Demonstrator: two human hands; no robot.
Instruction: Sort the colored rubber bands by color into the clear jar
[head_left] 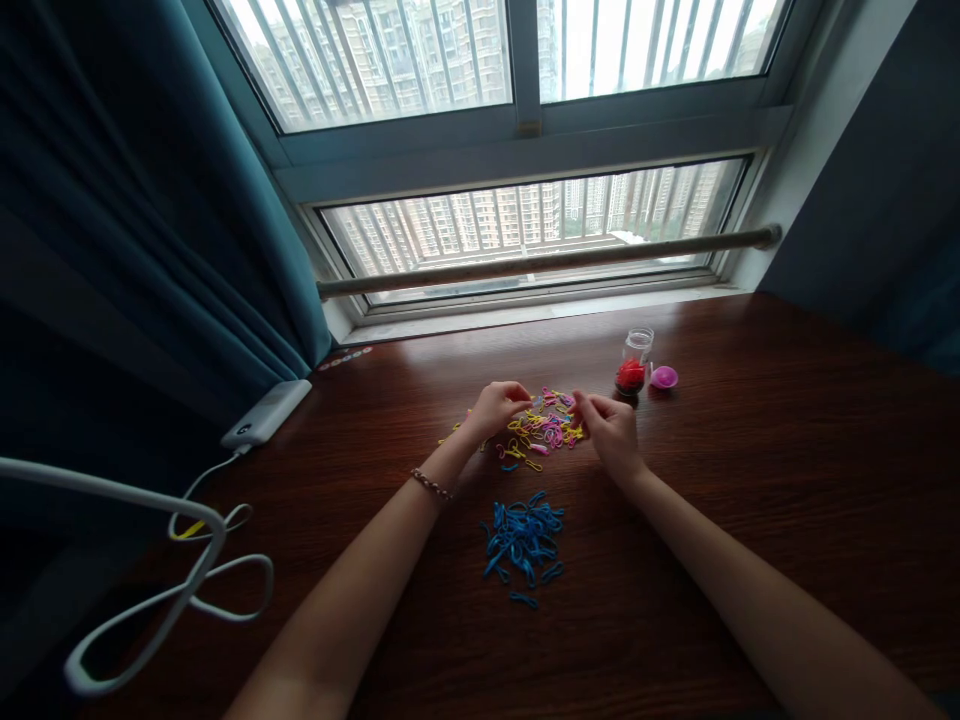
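I can't tell whether my left hand (pixel 501 408) or right hand (pixel 611 435), both curled beside pink-and-yellow loops (pixel 553 432), pinches any; too small.

Colours on the dark reddish-brown, wood-grained table (pixel 750 430). Toward the far edge: a clear, cylindrical jar (pixel 639 342) with red contents (pixel 631 375), beside a round, bright pink cap (pixel 664 378). Centre: a heap of thin yellow and pink loops (pixel 551 432), flecked with blue. Toward the near edge: a heap of thin, uniformly blue loops (pixel 523 538). Left edge: a plain white, rectangular block (pixel 268 413).
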